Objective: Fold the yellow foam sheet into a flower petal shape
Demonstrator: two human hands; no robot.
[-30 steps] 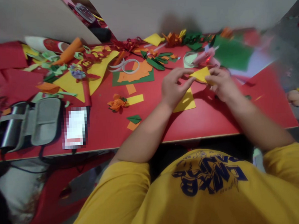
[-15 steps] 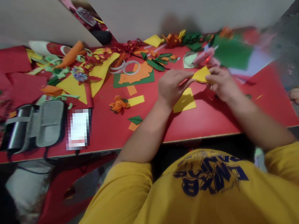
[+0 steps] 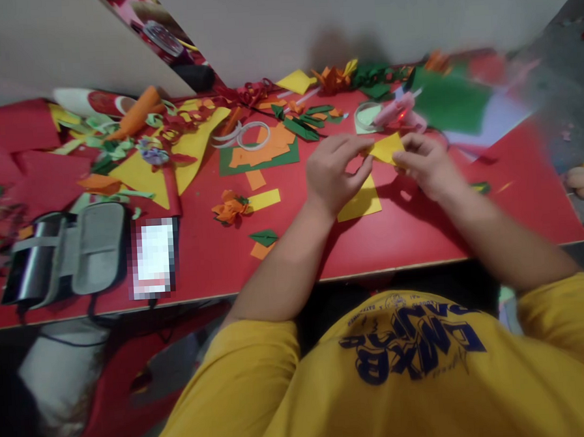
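Note:
Between my two hands, just above the red table, is a small folded piece of yellow paper. My left hand pinches its left corner between thumb and fingers. On the other side, my right hand grips the right edge with its fingertips. A flat yellow paper square lies beneath, partly hidden by my left hand. Behind the hands sits a pink glue gun with a red light showing, beside a roll of tape.
Orange paper pieces lie on a green sheet under scissors. An orange paper flower and yellow strip are left of my arm. Further left are a phone and an open case. Green sheets lie back right.
The folded yellow paper has turned slightly in my fingers, and its shape looks a little different. Both hands still hold it in nearly the same place. The camera view has shifted slightly.

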